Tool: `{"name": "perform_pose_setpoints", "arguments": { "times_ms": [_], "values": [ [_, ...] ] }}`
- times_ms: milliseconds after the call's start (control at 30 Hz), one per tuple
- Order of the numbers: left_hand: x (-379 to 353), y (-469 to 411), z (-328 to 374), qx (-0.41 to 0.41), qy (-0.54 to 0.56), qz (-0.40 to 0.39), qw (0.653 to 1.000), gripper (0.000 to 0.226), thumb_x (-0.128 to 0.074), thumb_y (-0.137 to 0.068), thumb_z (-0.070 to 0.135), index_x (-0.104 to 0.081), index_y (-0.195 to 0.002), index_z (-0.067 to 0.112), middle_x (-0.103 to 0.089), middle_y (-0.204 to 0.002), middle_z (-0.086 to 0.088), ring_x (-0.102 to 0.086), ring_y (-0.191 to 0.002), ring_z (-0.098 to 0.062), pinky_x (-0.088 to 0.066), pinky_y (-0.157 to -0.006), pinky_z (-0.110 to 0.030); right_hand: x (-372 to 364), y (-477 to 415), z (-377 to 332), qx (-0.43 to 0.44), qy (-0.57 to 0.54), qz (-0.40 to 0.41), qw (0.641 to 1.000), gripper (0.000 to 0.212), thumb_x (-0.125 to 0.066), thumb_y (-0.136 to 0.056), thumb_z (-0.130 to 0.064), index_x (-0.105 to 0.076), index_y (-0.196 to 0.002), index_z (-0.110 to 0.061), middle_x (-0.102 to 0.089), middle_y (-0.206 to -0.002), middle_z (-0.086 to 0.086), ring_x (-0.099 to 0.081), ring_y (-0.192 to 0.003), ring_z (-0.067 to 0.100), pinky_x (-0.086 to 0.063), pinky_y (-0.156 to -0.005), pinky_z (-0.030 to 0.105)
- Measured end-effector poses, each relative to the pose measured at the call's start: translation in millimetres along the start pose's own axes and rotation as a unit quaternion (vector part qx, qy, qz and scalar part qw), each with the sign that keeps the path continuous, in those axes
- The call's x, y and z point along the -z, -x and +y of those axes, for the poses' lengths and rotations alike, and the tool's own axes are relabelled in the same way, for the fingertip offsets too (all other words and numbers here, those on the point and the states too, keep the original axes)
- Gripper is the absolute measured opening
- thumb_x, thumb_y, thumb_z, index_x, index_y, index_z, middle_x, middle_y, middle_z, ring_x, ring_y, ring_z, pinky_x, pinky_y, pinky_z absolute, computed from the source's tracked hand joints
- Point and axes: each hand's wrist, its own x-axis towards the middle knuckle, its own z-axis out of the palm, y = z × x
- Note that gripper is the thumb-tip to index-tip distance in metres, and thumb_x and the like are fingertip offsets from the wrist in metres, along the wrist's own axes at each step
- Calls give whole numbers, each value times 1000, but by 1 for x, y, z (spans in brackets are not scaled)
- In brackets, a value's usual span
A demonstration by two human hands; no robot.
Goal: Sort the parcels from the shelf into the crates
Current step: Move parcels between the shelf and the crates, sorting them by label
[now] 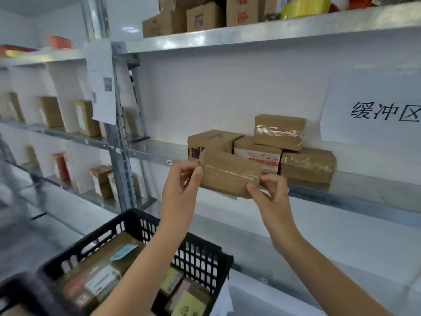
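A small brown taped parcel (pixel 230 173) is held in the air just in front of the metal shelf (pixel 355 185). My left hand (pixel 182 181) pinches its left edge and my right hand (pixel 270 190) pinches its lower right corner. Behind it on the shelf stand several more brown parcels (pixel 307 165), one stacked on top (pixel 279 131). Below my arms sits a black plastic crate (pixel 205 249) holding several labelled parcels.
A paper sign with black characters (pixel 385 111) hangs on the white wall at right. Cardboard boxes (pixel 205 17) fill the upper shelf. A second rack at left (pixel 68 133) carries more parcels. Another black crate edge (pixel 20 293) shows at bottom left.
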Motion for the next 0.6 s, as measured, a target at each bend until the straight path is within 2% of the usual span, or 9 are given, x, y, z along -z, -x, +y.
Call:
{"name": "perform_pose_setpoints", "arguments": {
  "times_ms": [100, 167, 233, 333, 400, 467, 533, 600],
  "values": [
    [35, 28, -4, -8, -56, -13, 998, 26, -53, -102, 21, -61, -127, 25, -63, -115, 16, -58, -106, 9, -46, -86, -6, -20, 31, 10, -29, 22, -26, 999, 30, -67, -93, -26, -55, -120, -34, -59, -110, -28, -57, -88, -23, -46, -62, 3],
    [55, 46, -8, -8, -92, -8, 996, 31, -51, -102, 23, -59, -131, 29, -61, -114, 18, -56, -106, 11, -45, -87, -6, -31, 50, 15, -38, 50, -48, 997, 32, -66, -93, -31, -55, -122, -40, -59, -106, -34, -58, -90, -22, -45, -61, 5],
    [72, 61, -14, 5, -97, 2, 995, 32, -51, -102, 23, -60, -132, 29, -62, -113, 16, -56, -106, 9, -45, -87, -7, -40, 66, 19, -42, 63, -61, 995, 34, -67, -92, -31, -56, -123, -38, -60, -111, -30, -60, -97, -13, -45, -70, 8],
    [89, 81, -24, 20, -91, 41, 995, 28, -53, -101, 18, -63, -122, 34, -64, -113, 16, -57, -106, 9, -44, -85, -5, -47, 82, 28, -32, 81, -84, 993, 33, -70, -90, -26, -59, -120, -33, -63, -115, -23, -62, -101, -7, -50, -86, 18],
    [96, 95, -32, 31, -96, 73, 992, 30, -55, -100, 14, -63, -111, 40, -63, -112, 15, -56, -104, 8, -44, -84, -5, -51, 90, 35, -29, 95, -92, 991, 26, -71, -89, -24, -61, -111, -33, -65, -111, -20, -62, -97, -8, -53, -88, 25],
    [104, 108, -40, 45, -110, 103, 988, 33, -57, -99, 11, -64, -104, 43, -59, -109, 11, -56, -99, 7, -42, -82, -4, -57, 97, 43, -35, 97, -103, 989, 20, -72, -89, -25, -61, -105, -32, -66, -109, -18, -64, -98, 1, -54, -88, 32],
    [114, 120, -47, 61, -129, 122, 982, 32, -58, -98, 11, -65, -102, 42, -58, -106, 8, -56, -96, 5, -42, -79, -4, -65, 104, 50, -50, 92, -118, 987, 17, -70, -89, -34, -60, -102, -32, -66, -109, -15, -67, -99, 11, -53, -87, 35],
    [124, 130, -53, 73, -139, 128, 979, 30, -58, -98, 12, -66, -100, 41, -62, -106, 11, -57, -96, 5, -44, -77, -4, -71, 111, 54, -74, 86, -130, 985, 25, -66, -85, -52, -58, -97, -33, -66, -108, -14, -71, -90, 11, -52, -82, 32]
  ]
}}
